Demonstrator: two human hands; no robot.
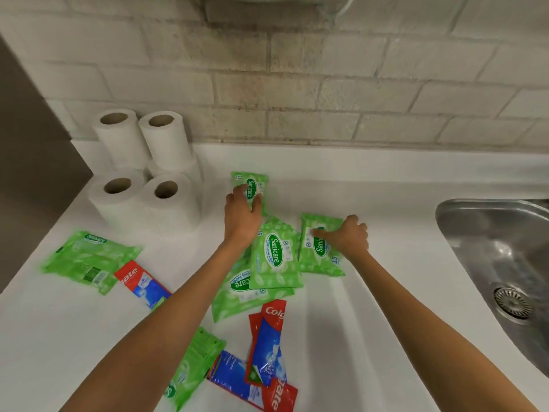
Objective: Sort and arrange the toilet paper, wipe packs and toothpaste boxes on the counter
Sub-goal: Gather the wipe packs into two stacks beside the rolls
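Observation:
Several white toilet paper rolls [142, 179] stand stacked at the counter's back left. My left hand [242, 214] grips a green wipe pack [249, 182] at mid-counter. Resting on another green wipe pack [319, 248] to the right is my right hand [350, 236], thumb pressing its top. Between my arms lie two more overlapping wipe packs [274, 260]. Further wipe packs lie at the left [89, 260] and near the front [196, 367]. Red and blue toothpaste boxes lie at the left [142, 282] and in front [267, 346].
A steel sink [499, 263] with a drain is set into the white counter [371, 322] at the right. A brick-tiled wall runs along the back. A dark panel borders the counter on the left.

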